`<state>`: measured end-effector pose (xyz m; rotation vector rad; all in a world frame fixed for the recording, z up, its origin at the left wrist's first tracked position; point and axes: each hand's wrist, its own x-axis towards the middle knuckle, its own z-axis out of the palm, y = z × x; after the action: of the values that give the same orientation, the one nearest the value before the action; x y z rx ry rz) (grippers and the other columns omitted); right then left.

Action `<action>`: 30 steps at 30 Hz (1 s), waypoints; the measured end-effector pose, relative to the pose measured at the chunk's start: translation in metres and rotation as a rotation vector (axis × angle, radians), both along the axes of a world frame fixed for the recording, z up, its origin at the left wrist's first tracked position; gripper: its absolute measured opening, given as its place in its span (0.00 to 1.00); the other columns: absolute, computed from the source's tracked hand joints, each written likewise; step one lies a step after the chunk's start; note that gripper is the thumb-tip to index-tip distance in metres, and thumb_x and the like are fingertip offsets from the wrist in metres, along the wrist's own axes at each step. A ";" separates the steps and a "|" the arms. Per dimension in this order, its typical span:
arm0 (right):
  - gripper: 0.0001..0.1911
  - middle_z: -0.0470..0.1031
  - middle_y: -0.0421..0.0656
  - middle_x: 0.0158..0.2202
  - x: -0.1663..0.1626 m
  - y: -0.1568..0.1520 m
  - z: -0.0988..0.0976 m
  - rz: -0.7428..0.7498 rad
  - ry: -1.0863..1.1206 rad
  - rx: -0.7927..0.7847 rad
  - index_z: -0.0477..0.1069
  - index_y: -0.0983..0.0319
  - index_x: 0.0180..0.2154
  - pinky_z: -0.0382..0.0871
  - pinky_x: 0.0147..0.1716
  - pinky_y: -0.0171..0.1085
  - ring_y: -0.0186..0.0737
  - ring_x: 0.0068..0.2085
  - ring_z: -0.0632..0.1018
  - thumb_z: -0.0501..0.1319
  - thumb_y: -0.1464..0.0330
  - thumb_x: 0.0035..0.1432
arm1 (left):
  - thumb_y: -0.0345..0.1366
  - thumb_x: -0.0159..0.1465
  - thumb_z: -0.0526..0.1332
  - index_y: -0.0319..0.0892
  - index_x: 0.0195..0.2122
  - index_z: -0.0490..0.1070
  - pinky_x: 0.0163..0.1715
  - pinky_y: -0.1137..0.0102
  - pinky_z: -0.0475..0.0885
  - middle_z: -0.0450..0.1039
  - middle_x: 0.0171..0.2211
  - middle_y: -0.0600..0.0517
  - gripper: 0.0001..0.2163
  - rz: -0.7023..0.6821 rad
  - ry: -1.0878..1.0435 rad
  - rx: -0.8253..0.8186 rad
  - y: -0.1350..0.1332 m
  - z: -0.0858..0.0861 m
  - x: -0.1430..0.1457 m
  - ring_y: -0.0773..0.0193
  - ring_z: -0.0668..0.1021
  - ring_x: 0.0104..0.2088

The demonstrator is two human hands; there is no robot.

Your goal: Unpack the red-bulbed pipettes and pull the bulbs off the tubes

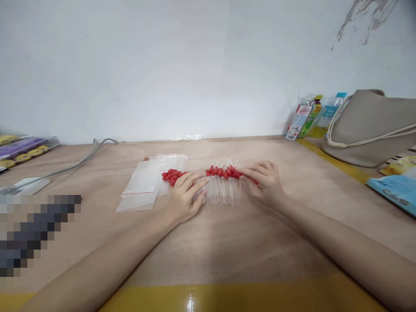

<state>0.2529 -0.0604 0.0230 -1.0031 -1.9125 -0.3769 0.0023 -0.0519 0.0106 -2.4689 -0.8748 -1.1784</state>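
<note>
A row of clear plastic droppers with red rubber bulbs [223, 187] lies on the wooden table [227, 242]. My left hand [184, 197] rests on the left end of the row, fingers stretched over the tubes. My right hand [264, 182] sits at the right end, fingers curled, pinching a red bulb. A second clump of red-bulbed droppers [173, 175] lies just left of my left hand. A stack of small clear zip bags [146, 184] lies to the left of that clump.
A beige bag with cord handles [367, 128] and drink bottles [312, 115] stand at the back right against the white wall. A blue packet [394, 190] lies at the right edge. A grey cable [74, 162] and packaged goods [22, 149] are at the left.
</note>
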 end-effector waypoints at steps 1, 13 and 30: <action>0.11 0.77 0.39 0.34 -0.001 -0.005 -0.004 0.064 0.008 -0.017 0.72 0.55 0.41 0.55 0.40 0.42 0.37 0.35 0.70 0.56 0.70 0.56 | 0.31 0.59 0.56 0.43 0.48 0.67 0.49 0.59 0.64 0.68 0.48 0.46 0.15 0.015 -0.001 0.032 0.001 0.000 0.003 0.58 0.68 0.49; 0.15 0.74 0.41 0.43 -0.014 -0.025 -0.015 0.276 -0.086 -0.171 0.70 0.55 0.43 0.58 0.44 0.45 0.41 0.45 0.70 0.56 0.71 0.53 | 0.31 0.60 0.58 0.43 0.35 0.70 0.48 0.59 0.62 0.77 0.33 0.54 0.04 -0.065 0.123 0.176 -0.003 0.004 0.013 0.60 0.76 0.41; 0.07 0.77 0.40 0.33 -0.022 -0.017 -0.022 0.206 -0.361 0.191 0.71 0.60 0.36 0.63 0.40 0.39 0.35 0.36 0.73 0.56 0.72 0.57 | 0.27 0.61 0.55 0.40 0.35 0.68 0.50 0.59 0.60 0.76 0.36 0.50 0.04 -0.158 0.210 0.156 -0.014 -0.002 0.022 0.62 0.75 0.44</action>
<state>0.2311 -0.0771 0.0014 -0.6354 -2.2289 -0.6403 0.0242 -0.0660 0.0089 -2.5113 -0.5191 -0.9696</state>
